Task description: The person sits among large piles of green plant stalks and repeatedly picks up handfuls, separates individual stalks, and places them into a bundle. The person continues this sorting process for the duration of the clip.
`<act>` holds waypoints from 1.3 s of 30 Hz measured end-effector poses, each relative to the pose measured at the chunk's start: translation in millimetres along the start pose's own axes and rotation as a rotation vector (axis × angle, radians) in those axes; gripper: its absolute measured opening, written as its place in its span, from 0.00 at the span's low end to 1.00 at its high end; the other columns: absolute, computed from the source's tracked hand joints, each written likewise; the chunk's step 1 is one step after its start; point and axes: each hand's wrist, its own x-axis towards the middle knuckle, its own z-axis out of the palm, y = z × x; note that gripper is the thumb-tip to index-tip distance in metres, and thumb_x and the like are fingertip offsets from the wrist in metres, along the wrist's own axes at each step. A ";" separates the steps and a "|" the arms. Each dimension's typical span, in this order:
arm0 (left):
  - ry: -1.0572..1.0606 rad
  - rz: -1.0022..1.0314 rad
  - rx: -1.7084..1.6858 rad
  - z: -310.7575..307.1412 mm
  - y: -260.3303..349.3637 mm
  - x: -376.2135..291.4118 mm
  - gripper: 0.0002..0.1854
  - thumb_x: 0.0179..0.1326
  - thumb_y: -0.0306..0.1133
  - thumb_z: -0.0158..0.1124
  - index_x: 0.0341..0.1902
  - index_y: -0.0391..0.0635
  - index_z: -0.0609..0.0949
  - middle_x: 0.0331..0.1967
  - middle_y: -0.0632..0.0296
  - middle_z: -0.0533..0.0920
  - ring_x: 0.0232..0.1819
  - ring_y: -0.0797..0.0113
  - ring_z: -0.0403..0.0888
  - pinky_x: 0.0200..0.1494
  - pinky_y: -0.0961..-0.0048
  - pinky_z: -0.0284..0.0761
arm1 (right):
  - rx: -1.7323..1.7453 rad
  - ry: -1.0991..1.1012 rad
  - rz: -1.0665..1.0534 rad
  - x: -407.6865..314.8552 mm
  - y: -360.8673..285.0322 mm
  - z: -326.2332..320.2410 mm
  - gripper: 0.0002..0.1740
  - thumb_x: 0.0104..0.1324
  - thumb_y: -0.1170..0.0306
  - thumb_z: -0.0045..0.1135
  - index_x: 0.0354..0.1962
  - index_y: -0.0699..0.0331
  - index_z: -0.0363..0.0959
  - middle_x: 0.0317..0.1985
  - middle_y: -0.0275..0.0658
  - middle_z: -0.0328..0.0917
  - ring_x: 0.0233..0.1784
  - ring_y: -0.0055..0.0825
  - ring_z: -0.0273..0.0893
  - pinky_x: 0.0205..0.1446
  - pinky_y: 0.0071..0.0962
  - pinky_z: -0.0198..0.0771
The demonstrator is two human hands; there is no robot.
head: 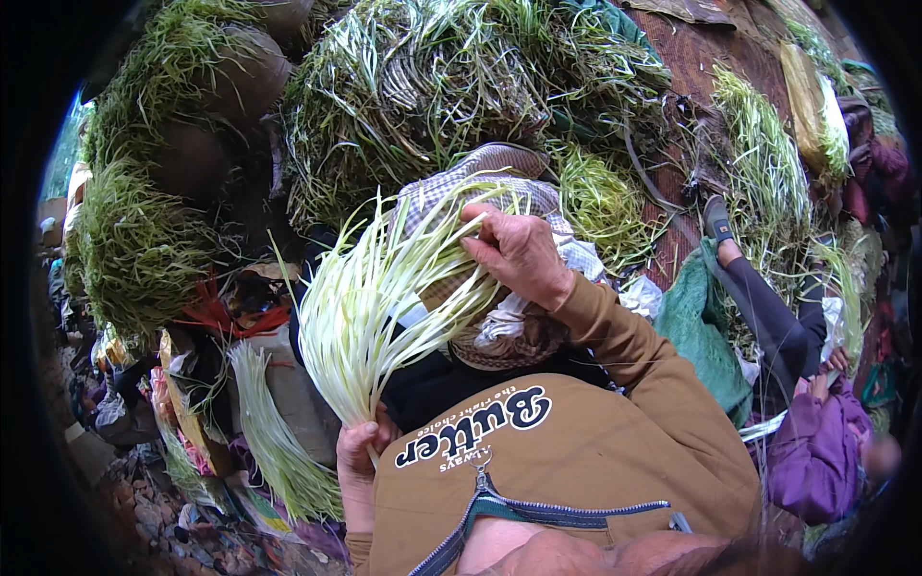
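Observation:
A fanned bunch of long, pale green-white leafy stalks [367,309] spreads across my lap. My left hand [366,441] is closed round its narrow gathered end, beside my brown top. At the loose leaf tips, my right hand [520,252] has its thumb and forefinger close together among the leaves; whether a leaf is pinched between them is unclear. Under the bunch lies a checked cloth [504,173] over my knees. To the left, another bunch of pale stalks [281,432] lies on a light block-like surface.
A large heap of green stalks [432,86] stands ahead, with more piles [137,245] at the left. A green mesh sack [702,331] lies at my right. Beyond it sits a person in purple [817,446], legs stretched towards a pile of greens [763,158]. Red strips [238,317] lie at the left.

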 end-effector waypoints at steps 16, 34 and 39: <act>-0.011 -0.015 0.036 15.2 5.7 5.8 0.23 0.54 0.34 0.71 0.51 0.36 0.76 0.14 0.64 0.69 0.14 0.74 0.62 0.21 0.72 0.59 | -0.337 -0.092 -0.373 18.3 -4.8 -12.3 0.13 0.53 0.70 0.70 0.37 0.57 0.79 0.28 0.34 0.79 0.29 0.34 0.79 0.36 0.33 0.72; 0.236 -0.157 0.475 -47.0 35.9 -40.0 0.26 0.45 0.32 0.81 0.49 0.38 0.83 0.28 0.66 0.82 0.23 0.74 0.76 0.25 0.77 0.70 | -0.601 0.237 0.250 -18.3 131.9 -79.8 0.21 0.67 0.54 0.61 0.22 0.60 0.75 0.21 0.41 0.77 0.24 0.40 0.77 0.28 0.39 0.70; 0.280 -0.148 0.495 -50.1 40.0 -46.5 0.24 0.45 0.32 0.81 0.47 0.37 0.82 0.23 0.66 0.79 0.17 0.74 0.72 0.20 0.77 0.66 | -0.378 0.184 0.227 -42.6 121.6 -97.8 0.12 0.67 0.62 0.61 0.33 0.64 0.81 0.32 0.43 0.81 0.34 0.40 0.81 0.38 0.35 0.75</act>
